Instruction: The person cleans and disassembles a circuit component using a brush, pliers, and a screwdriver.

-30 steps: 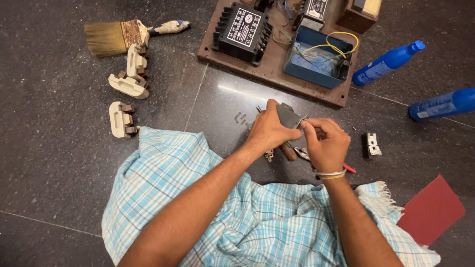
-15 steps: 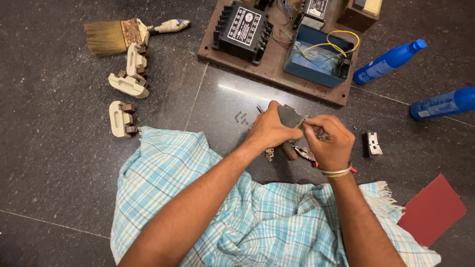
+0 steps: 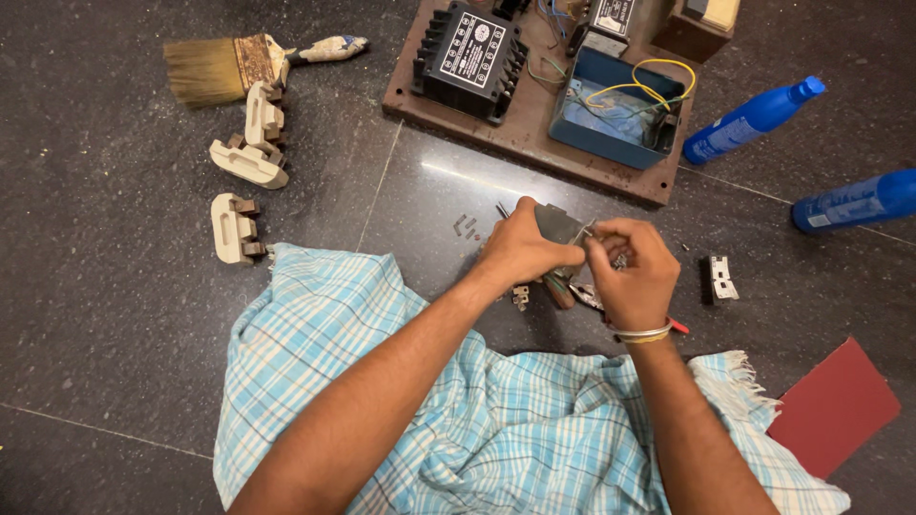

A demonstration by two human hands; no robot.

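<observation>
My left hand (image 3: 523,245) grips a small dark grey block-shaped part (image 3: 556,225) just above the dark stone floor. My right hand (image 3: 634,270), with a metal bangle on the wrist, pinches a tiny metal piece (image 3: 620,259) right beside that part; the fingers hide most of it. Below the hands lie pliers with a red-tipped handle (image 3: 584,295) and a small metal bit (image 3: 520,297). A few tiny screws (image 3: 465,227) lie to the left of my left hand. A blue checked cloth (image 3: 477,420) covers my lap.
A brown board (image 3: 520,133) at the top carries a black transformer (image 3: 470,57) and a blue box with wires (image 3: 618,110). A paintbrush (image 3: 234,65) and three cream fuse carriers (image 3: 250,153) lie left. Two blue bottles (image 3: 752,119), a small white part (image 3: 720,278) and red sheet (image 3: 835,408) lie right.
Both hands stay together over the same spot; the right hand's fingers have shifted slightly against the grey part. Nothing else has moved.
</observation>
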